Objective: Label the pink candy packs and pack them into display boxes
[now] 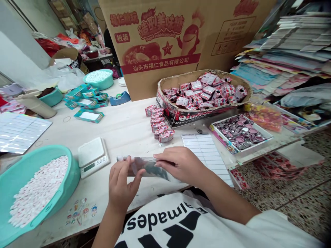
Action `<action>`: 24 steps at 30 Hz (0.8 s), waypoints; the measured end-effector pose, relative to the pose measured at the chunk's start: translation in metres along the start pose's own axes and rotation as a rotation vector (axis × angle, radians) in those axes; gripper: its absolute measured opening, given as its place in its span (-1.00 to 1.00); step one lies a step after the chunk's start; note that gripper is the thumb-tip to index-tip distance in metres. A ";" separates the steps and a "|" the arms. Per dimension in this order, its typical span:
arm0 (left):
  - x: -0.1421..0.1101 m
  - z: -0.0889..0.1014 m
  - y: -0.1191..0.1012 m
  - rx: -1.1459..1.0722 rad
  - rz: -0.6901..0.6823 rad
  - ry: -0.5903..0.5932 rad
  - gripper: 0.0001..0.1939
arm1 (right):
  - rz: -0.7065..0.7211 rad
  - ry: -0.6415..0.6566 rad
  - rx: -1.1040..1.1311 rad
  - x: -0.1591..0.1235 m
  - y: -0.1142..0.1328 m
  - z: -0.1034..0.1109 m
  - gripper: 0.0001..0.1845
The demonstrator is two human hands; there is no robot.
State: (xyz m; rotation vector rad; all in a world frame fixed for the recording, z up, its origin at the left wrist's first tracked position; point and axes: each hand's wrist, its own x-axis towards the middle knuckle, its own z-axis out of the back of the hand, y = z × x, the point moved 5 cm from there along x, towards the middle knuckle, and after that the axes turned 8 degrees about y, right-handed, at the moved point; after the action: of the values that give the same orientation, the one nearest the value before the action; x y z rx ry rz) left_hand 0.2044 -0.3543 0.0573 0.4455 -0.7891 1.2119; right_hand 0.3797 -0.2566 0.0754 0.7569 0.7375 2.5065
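A clear, shiny piece of plastic film [147, 164] stretches between my two hands just above the table's front edge. Its left end, with a whitish strip, is gripped by my left hand [122, 181], thumb and fingers closed around it. My right hand [182, 163] pinches the film's upper edge between thumb and fingertips. Whether the film is a sheet or a bag, I cannot tell. Just beyond my hands stand rows of small red-and-white wrapped packs [159, 124]. Beside my right hand lies a sheet of white labels [207, 153].
On the left are a turquoise basin [73, 168] of white pellets and a digital scale [92, 156]. A cut-down carton [165, 103] full of wrapped packs stands ahead, before a large cardboard box [160, 77]. A tray of metal caps [241, 132] and paper stacks [297, 44] are right.
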 end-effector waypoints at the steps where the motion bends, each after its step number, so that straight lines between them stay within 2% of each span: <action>1: 0.001 0.001 0.003 0.035 0.049 0.006 -0.36 | 0.010 0.010 -0.009 0.002 0.001 -0.001 -0.81; 3: 0.002 0.003 0.007 0.104 0.095 0.026 -0.48 | 0.027 0.020 -0.020 0.004 0.003 -0.004 -0.81; 5: 0.003 0.004 0.008 0.130 0.055 0.047 -0.60 | 0.038 0.034 -0.029 0.004 0.004 -0.007 -0.80; 8: -0.001 0.007 0.006 0.091 -0.040 0.017 -0.56 | 0.043 0.046 -0.030 0.002 0.005 -0.009 -0.81; 12: -0.006 0.007 0.003 0.053 -0.083 -0.013 -0.52 | 0.028 0.035 -0.038 0.001 0.007 -0.008 -0.83; 20: -0.011 0.007 0.006 0.000 -0.061 -0.046 -0.69 | 0.000 0.067 -0.074 0.008 0.011 -0.011 -0.83; 24: -0.020 0.017 0.013 -0.080 -0.030 -0.063 -0.74 | -0.022 0.073 -0.099 0.032 0.016 -0.008 -0.83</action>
State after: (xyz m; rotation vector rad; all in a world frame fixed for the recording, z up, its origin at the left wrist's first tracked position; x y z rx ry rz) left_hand 0.1842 -0.3748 0.0521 0.4301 -0.8787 1.1391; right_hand 0.3470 -0.2549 0.0910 0.6220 0.6368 2.5413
